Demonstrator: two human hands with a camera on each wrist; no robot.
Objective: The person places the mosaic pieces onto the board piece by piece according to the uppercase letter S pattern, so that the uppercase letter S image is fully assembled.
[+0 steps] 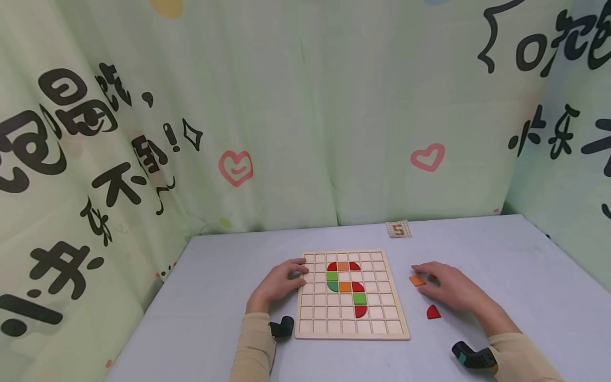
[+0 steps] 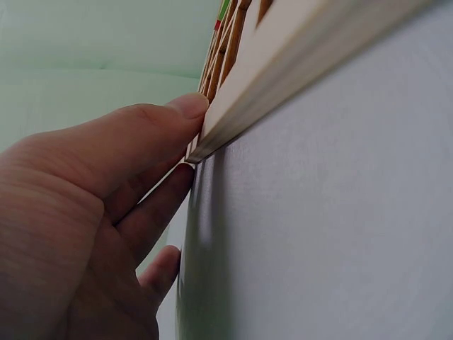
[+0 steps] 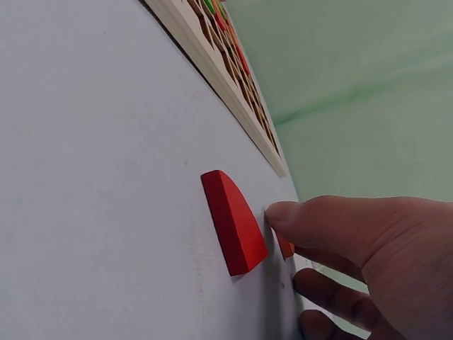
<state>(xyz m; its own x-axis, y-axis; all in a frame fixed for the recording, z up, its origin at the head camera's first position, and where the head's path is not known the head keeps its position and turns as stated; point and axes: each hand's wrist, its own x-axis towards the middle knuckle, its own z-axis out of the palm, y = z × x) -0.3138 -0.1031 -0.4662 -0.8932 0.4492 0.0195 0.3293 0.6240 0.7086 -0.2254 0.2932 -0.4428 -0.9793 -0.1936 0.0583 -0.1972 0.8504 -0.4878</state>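
A wooden grid board [image 1: 377, 329] lies on the table, its coloured tiles set in a shape like a 5. My left hand [image 1: 279, 281] is at its left side, thumb and fingertips touching the rim with the fingers loosely bent; the left wrist view shows the thumb [image 2: 187, 106] at the frame's edge. To the right of the board, the thumb and fingers of my right hand [image 1: 451, 286] are around an orange tile [image 1: 417, 280]; I cannot tell whether they pinch it. Nearer to me lies a red quarter-round tile [image 3: 232, 227], just beside the right thumb in the right wrist view.
A small card [image 1: 398, 229] with a 5-shaped pattern lies near the table's back edge. Black wrist devices [image 1: 474, 356] sit by both sleeves. A pale green curtain [image 1: 334, 132] with printed writing and hearts hangs behind the white table [image 1: 200, 329].
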